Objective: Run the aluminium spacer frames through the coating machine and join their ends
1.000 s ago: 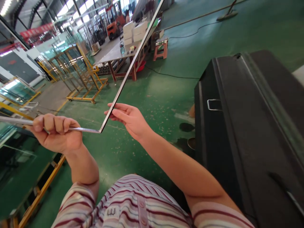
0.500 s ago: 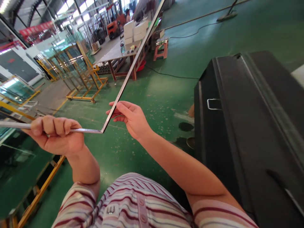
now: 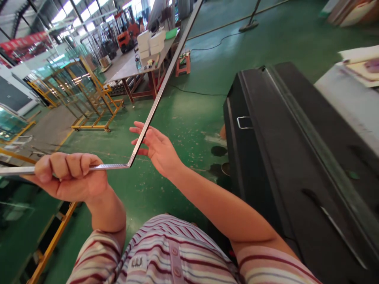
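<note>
A thin metal spacer frame (image 3: 154,106) bends at a corner just in front of me. One bar runs left through my fist, the other rises far up to the right. My left hand (image 3: 69,175) is closed around the horizontal bar close to the corner. Just past the corner, my right hand (image 3: 156,148) has its fingers spread and touches the rising bar without gripping it.
A big black machine housing (image 3: 290,157) fills the right side. Yellow glass racks (image 3: 94,94) stand at the left on the green floor. Farther off are a worktable (image 3: 139,65) with white boxes, a small red stool (image 3: 182,63) and an orange forklift (image 3: 126,34).
My right hand has loosened from the rising bar and its fingers have spread. The view has swung to the right, showing a grey surface with papers at the far right.
</note>
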Action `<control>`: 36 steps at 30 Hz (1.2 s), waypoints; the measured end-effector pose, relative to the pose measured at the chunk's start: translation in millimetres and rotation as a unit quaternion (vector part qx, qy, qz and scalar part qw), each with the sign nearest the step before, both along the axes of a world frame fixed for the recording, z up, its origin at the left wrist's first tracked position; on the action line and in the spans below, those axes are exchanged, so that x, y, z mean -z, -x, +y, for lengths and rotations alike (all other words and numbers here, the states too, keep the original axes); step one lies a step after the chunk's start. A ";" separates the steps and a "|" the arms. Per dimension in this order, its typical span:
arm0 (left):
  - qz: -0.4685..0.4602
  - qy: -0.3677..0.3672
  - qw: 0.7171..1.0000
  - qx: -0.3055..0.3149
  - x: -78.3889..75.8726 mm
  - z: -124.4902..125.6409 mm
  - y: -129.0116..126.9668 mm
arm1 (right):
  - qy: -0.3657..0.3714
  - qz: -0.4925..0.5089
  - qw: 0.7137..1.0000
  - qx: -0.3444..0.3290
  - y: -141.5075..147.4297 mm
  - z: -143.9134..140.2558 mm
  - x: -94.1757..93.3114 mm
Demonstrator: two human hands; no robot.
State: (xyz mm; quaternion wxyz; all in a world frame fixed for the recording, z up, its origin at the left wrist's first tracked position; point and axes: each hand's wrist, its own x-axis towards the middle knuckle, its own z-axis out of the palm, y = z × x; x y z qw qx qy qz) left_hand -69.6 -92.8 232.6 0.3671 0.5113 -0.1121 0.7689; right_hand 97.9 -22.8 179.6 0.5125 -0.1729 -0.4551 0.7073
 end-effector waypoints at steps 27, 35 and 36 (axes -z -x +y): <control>0.356 0.368 0.847 -0.144 69.7 19.2 -65.9 | -0.224 -0.246 0.864 0.377 -72.3 69.2 46.2; 0.197 0.332 0.893 -0.232 19.4 35.2 -26.7 | -0.440 -0.535 0.670 0.267 -37.4 57.0 87.3; 0.215 0.352 0.885 -0.216 21.9 32.6 -32.3 | -0.452 -0.573 0.635 0.253 -36.1 52.9 86.9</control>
